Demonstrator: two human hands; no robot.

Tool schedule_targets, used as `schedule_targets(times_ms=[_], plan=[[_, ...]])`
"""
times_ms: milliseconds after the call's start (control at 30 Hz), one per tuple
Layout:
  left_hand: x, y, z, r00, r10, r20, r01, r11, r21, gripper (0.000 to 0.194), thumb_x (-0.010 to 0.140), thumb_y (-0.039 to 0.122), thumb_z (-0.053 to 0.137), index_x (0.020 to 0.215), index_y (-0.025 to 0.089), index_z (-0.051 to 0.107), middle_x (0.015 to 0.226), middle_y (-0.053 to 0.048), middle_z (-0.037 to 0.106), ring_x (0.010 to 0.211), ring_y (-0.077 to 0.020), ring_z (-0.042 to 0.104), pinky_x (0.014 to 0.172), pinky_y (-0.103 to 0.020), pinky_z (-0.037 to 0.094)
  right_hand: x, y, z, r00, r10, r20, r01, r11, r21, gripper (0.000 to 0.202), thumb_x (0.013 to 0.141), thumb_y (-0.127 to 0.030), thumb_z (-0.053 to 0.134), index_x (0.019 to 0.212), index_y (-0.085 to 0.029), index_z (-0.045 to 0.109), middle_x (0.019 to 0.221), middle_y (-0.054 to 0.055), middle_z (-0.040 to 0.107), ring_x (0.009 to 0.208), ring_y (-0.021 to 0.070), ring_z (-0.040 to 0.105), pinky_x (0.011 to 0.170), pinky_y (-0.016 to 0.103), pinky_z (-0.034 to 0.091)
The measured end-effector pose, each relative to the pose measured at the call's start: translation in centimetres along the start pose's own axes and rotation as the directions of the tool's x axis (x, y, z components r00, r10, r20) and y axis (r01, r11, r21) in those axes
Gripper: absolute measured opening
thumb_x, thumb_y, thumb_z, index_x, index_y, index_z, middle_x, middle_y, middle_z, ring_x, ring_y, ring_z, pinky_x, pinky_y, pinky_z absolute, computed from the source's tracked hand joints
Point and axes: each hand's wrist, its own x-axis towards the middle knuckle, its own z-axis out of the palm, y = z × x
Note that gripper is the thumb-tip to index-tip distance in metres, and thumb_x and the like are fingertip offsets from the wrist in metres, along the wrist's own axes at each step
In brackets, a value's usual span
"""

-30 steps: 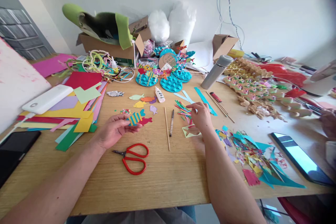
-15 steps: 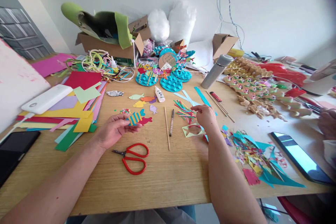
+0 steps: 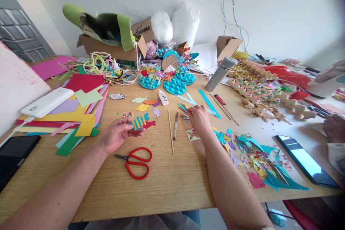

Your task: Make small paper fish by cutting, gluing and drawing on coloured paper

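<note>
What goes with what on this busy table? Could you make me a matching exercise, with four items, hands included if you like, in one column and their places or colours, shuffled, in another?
Column one
1. Striped fish
2. Scissors
3. Flask
4. Right hand

Column two
A. Grey
B. At the bunch of thin coloured strips
C. In the fingers of the left hand
D. Red handles

Right pairs: 1-C, 2-D, 3-A, 4-B
</note>
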Motion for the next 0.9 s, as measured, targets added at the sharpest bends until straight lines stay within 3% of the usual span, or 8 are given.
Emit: schedule_targets(times_ms=[167,367,633,900], plan=[[0.0,0.1,0.2,1.0,-0.012,-0.001,0.012,1.0,-0.011,0.012,0.067,0.016,0.078,0.077,0.015,0.072,0.08,-0.011,0.077,0.078,-0.0265,0.075,0.07,-0.033,0.059,0.9,-2.1,-0.4,0.993,-0.084,0.083,0.094,0.987,-0.133,0.026,0.092,-0.013,0.05,0.092,-0.014,0.075,0.1,0.015,0.07,0.104,0.0303,0.052,0.081,0.036,0.034],[-0.1,0.3,0.4,0.999,0.015,0.029,-0.015,1.0,0.022,0.011,0.069,0.02,0.077,0.076,0.013,0.072,0.083,-0.014,0.077,0.075,-0.0251,0.075,0.071,-0.032,0.058,1.9,-3.7,-0.7,0.984,-0.102,0.148,0.138,0.957,-0.255,0.027,0.089,-0.007,0.048,0.091,-0.011,0.075,0.099,0.02,0.071,0.103,0.0326,0.055,0.08,0.038,0.034],[-0.2,0.4,0.5,0.999,0.025,0.032,-0.026,0.999,0.02,0.008,0.07,0.019,0.074,0.074,0.013,0.07,0.081,-0.013,0.077,0.077,-0.0257,0.075,0.073,-0.034,0.056,3.2,-3.4,-1.1,0.979,-0.098,0.179,0.149,0.943,-0.296,0.027,0.09,-0.008,0.049,0.096,-0.013,0.075,0.098,0.02,0.073,0.103,0.0312,0.059,0.079,0.037,0.037],[-0.1,0.3,0.3,0.999,0.022,0.033,-0.022,1.0,0.009,0.008,0.07,0.018,0.074,0.075,0.013,0.069,0.08,-0.012,0.077,0.075,-0.0259,0.075,0.073,-0.035,0.056,3.8,-2.7,-0.1,0.981,-0.15,0.125,0.174,0.96,-0.219,0.024,0.085,-0.005,0.052,0.086,-0.013,0.074,0.093,0.019,0.073,0.099,0.0308,0.059,0.078,0.037,0.038]])
